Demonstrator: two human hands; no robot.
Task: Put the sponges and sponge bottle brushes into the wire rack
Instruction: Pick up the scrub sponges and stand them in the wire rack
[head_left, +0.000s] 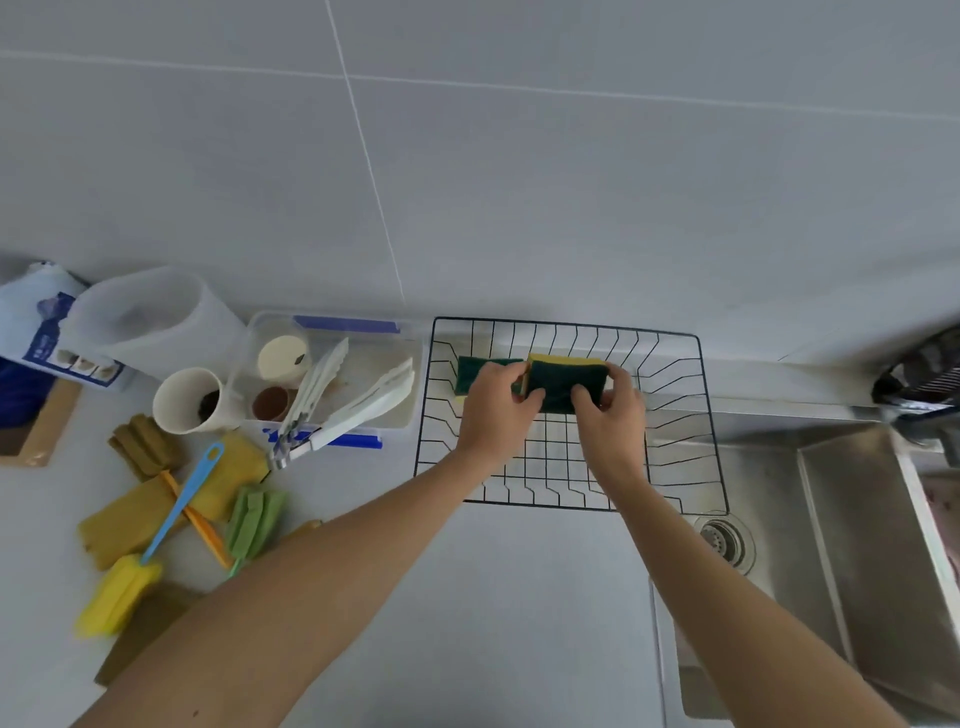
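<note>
A black wire rack (675, 415) stands on the counter by the wall. Inside it, at the back, a green-and-yellow sponge (558, 384) stands on edge, gripped by both my left hand (496, 410) and my right hand (610, 421). A second green-and-yellow sponge (475, 374) lies just left of it in the rack, partly behind my left hand. On the counter to the left lie a bottle brush with a blue handle and yellow sponge head (117, 592), a green sponge brush (254, 519), an orange-handled brush (195, 517) and several yellow-brown sponges (130, 525).
A clear plastic box (363, 384) with white tongs and small cups stands left of the rack. Beside it are a white cup (189, 400) and a translucent container (150, 317). A steel sink (810, 519) with a drain lies to the right. The tiled wall is behind.
</note>
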